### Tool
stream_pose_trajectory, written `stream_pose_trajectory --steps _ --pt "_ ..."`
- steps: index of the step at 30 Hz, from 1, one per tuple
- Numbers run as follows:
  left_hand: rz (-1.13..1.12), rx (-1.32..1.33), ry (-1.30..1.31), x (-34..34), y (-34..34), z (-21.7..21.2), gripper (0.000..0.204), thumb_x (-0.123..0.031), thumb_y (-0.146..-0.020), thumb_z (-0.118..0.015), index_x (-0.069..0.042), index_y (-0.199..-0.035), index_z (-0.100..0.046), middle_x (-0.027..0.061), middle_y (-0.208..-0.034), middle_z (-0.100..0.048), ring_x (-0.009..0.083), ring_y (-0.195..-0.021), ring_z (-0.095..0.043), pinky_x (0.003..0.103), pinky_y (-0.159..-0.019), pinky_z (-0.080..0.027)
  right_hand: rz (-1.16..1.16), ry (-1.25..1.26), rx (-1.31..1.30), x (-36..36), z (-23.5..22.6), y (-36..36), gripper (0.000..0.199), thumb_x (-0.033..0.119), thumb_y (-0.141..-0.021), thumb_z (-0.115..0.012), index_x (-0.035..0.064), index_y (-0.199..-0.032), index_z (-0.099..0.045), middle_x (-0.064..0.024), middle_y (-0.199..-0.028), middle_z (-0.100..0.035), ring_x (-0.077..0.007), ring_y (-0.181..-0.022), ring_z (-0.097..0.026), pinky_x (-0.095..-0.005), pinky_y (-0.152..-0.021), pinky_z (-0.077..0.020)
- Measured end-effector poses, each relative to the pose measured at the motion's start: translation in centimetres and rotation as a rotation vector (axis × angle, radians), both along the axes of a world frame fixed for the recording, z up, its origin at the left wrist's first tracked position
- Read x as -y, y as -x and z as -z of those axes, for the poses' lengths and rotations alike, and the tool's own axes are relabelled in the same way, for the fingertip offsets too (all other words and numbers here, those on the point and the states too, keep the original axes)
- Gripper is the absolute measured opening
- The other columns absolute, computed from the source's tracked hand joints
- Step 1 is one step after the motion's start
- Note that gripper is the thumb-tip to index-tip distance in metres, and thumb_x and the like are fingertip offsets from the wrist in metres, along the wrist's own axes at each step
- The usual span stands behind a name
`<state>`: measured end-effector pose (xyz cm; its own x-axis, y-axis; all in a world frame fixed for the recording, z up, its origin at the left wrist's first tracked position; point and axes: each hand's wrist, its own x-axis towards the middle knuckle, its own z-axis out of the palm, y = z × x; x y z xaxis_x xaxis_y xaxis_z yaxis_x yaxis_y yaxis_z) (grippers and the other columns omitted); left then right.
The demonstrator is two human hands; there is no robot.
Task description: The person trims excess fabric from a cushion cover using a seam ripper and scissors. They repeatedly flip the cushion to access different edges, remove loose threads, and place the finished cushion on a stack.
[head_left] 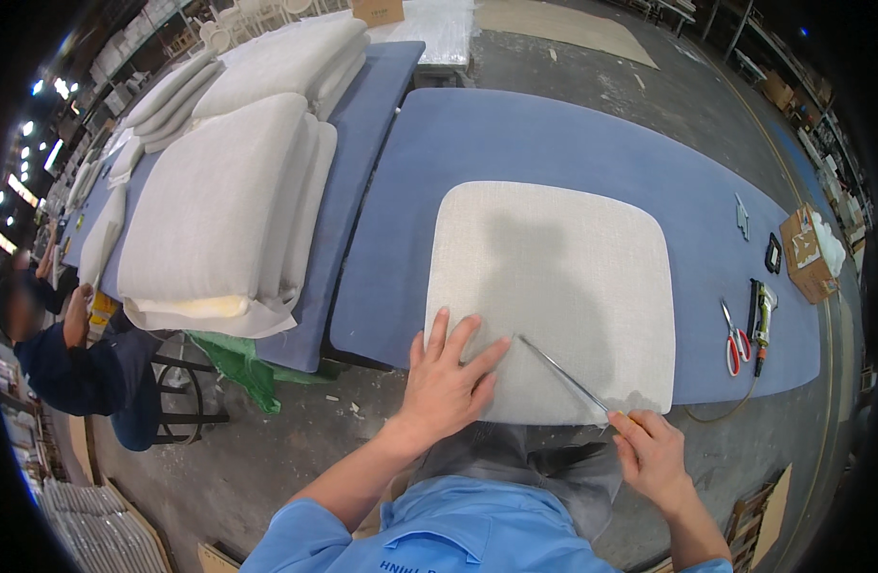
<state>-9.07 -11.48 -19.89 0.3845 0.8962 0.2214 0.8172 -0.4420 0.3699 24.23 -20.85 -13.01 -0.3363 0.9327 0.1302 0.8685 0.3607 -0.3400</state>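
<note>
A pale fabric-covered seat pad (573, 258) with rounded corners lies on the blue padded table in front of me. My left hand (450, 374) rests palm down on its near left part, fingers spread. At the near right edge, my right hand (651, 449) is closed round the end of a long thin metal pick (568, 374). Little of the pick's handle shows, and it looks orange. Its shaft slants up and left across the fabric, and the tip points toward my left fingers without touching them.
Scissors with red-and-white handles (736, 349), a green air tool (762, 320) with a hose, a black item (773, 253) and an opened cardboard box (810, 256) sit on the table's right. Stacked pads (214, 201) fill the left table. A co-worker (71, 353) is at far left.
</note>
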Motion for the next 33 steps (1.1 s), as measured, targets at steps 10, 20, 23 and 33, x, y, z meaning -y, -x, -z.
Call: stream_pose_trajectory --steps 10,20,23,33 --pt "-0.003 -0.004 -0.021 0.0 -0.4 0.0 0.053 -0.025 -0.092 -0.067 -0.028 -0.144 -0.062 0.0174 -0.154 -0.042 0.0535 -0.146 -0.033 0.067 -0.109 -0.035 -0.096 -0.054 0.174 -1.8 -3.2 0.1 0.044 0.008 -0.079 -0.077 0.0158 -0.123 -0.075 -0.0063 -0.102 -0.067 -0.0249 -0.075 -0.062 -0.0374 -0.065 -0.0531" --pt "-0.042 0.024 -0.107 0.0 -0.4 1.3 0.06 -0.022 -0.082 -0.074 -0.03 -0.142 -0.065 0.0153 -0.15 -0.049 0.0508 -0.145 -0.039 0.062 -0.1 -0.044 -0.118 -0.15 -0.102 -1.7 4.1 -2.5 0.037 0.004 -0.08 -0.074 0.0092 -0.116 -0.075 -0.0123 -0.103 -0.071 -0.0327 -0.083 -0.069 -0.0423 -0.07 -0.056" --pt "0.006 0.049 -0.097 0.0 -1.4 1.6 0.054 -0.025 -0.089 -0.069 -0.028 -0.143 -0.063 0.0172 -0.155 -0.043 0.0519 -0.149 -0.032 0.069 -0.106 -0.039 -0.19 -0.366 -0.021 -1.5 4.4 -3.5 0.035 0.006 -0.086 -0.073 0.0021 -0.12 -0.071 -0.0132 -0.096 -0.071 -0.0286 -0.077 -0.069 -0.0403 -0.064 -0.0547" --pt "-0.038 0.106 -0.123 0.4 -0.4 1.6 0.049 -0.024 -0.091 -0.067 -0.025 -0.14 -0.065 0.0176 -0.154 -0.041 0.0515 -0.15 -0.03 0.071 -0.107 -0.037 -0.149 -0.091 -0.116 -3.2 4.2 -3.8 0.032 0.015 -0.095 -0.075 0.015 -0.127 -0.073 -0.0197 -0.117 -0.066 -0.0408 -0.094 -0.068 -0.0456 -0.076 -0.0588"
